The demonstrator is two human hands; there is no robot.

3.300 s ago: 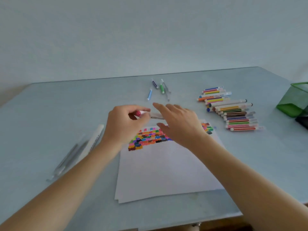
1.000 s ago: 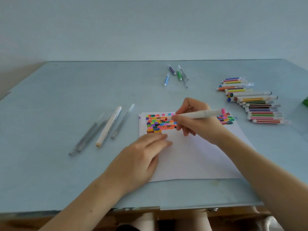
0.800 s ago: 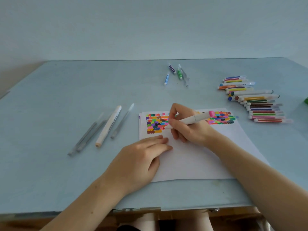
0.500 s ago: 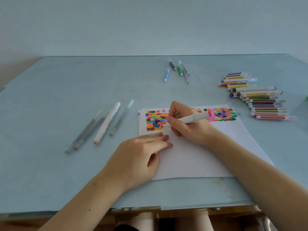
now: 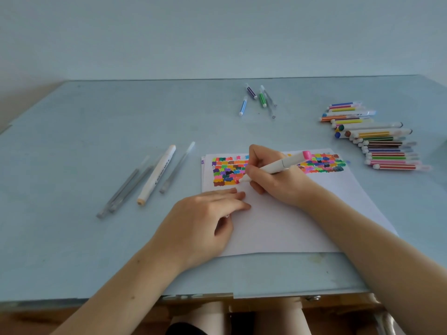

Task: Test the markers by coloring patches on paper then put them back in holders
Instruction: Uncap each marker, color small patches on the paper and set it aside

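On the paper (image 5: 278, 228), the right hand (image 5: 278, 182) grips a pink marker (image 5: 275, 166); left hand (image 5: 203, 226) presses flat.

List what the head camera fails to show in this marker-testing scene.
- Colored patches: the middle of the block is hidden behind the right hand and its white marker.
- Marker tip: too small to tell whether it touches the paper.
- Print on the white marker lying left: too small to read.
- Holders: none in frame.
- Left hand: its palm side is hidden.

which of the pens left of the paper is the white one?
The fat white marker, lying between the grey pens and the clear pen; the others are thin and greyish.
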